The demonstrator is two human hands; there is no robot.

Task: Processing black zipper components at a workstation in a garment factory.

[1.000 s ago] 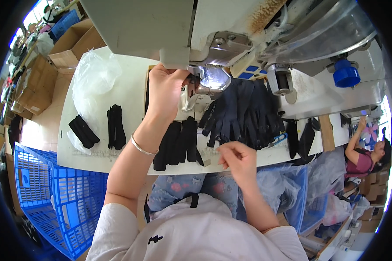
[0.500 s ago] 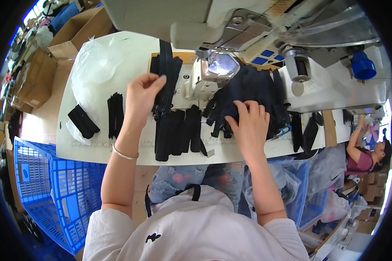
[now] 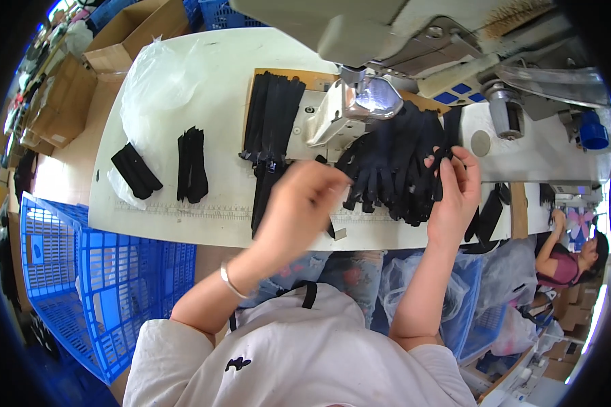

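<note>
My right hand (image 3: 458,200) is closed on a black zipper (image 3: 451,125) at the right edge of a loose pile of black zippers (image 3: 387,156). Thumb and fingers pinch it near its lower end. My left hand (image 3: 299,207), smeared by motion, is in front of the sewing machine's needle area (image 3: 349,112), its fingers curled toward the pile. Whether it holds anything cannot be made out. Left of the needle area lies a neat stack of black zippers (image 3: 271,115) with small pulls at its near end. More black strips below are partly hidden by my left hand.
Two small black bundles, one folded (image 3: 136,171) and one upright (image 3: 192,166), lie left on the white table (image 3: 217,88) near a clear plastic bag (image 3: 157,88). A blue crate (image 3: 108,285) stands below left. Another person (image 3: 570,261) sits at far right.
My left hand has left the zipper stack and swung right, toward my body. My right hand has moved right from the pile's front and now grips a zipper. The view has shifted slightly.
</note>
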